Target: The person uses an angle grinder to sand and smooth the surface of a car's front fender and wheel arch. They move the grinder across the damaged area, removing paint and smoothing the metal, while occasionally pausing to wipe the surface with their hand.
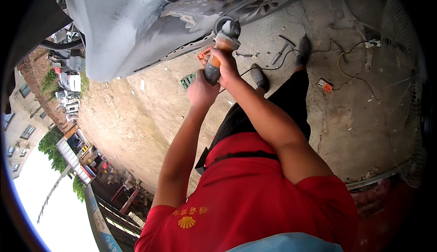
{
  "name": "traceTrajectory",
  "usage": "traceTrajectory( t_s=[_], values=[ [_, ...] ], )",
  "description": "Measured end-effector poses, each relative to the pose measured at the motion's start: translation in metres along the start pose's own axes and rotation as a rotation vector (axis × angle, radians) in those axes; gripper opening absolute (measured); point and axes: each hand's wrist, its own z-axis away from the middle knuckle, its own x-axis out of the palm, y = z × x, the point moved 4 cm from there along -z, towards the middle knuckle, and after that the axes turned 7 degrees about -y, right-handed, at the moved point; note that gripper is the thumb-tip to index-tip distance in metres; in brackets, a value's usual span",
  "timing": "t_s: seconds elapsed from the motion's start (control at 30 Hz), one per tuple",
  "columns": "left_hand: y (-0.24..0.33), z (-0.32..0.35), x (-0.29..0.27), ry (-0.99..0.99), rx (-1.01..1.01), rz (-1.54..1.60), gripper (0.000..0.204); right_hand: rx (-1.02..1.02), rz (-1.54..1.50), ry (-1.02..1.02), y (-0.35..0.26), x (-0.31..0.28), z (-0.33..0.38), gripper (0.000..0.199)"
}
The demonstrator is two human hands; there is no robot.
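Both my hands hold an orange and grey angle grinder (pixel 220 47). My right hand (pixel 226 64) wraps the front of its body near the head. My left hand (pixel 200 90) grips the rear end of its handle. The grinder's disc head (pixel 226 25) presses against the lower edge of a grey, sanded car body panel (pixel 136 28). A black power cord (pixel 268 67) runs from the tool across the concrete ground.
A car wheel (pixel 268 1) sits just right of the grinder. Hand tools (pixel 280 51), an orange box (pixel 325 85), a yellow cable (pixel 346 65) and a green and an orange flat object (pixel 187 79) lie on the ground. A fan grille (pixel 405 33) stands at right.
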Motion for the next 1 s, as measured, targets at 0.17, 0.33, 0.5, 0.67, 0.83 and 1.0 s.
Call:
traceTrajectory(
  t_s=[0.17,0.33,0.5,0.67,0.83,1.0],
  values=[
    [-0.007,0.005,0.002,0.003,0.000,0.015,0.053,-0.041,0.050,0.006,0.013,-0.002,-0.004,0.031],
    [0.099,-0.041,-0.001,0.056,0.258,0.133,0.046,-0.204,0.071,0.085,-0.117,-0.001,-0.009,0.035],
    [0.191,-0.027,-0.007,-0.061,0.396,0.354,0.052,-0.319,0.301,0.021,-0.223,-0.019,0.026,0.032],
    [0.178,0.036,0.067,-0.304,0.455,0.538,0.072,-0.251,0.456,0.196,-0.219,-0.102,0.077,0.033],
    [0.074,0.064,0.115,-0.341,0.314,0.782,0.081,-0.015,0.445,0.336,-0.204,-0.172,0.092,0.033],
    [-0.108,0.079,0.259,-0.183,-0.357,0.787,0.058,0.206,0.542,0.361,-0.224,-0.258,0.052,0.038]
  ],
)
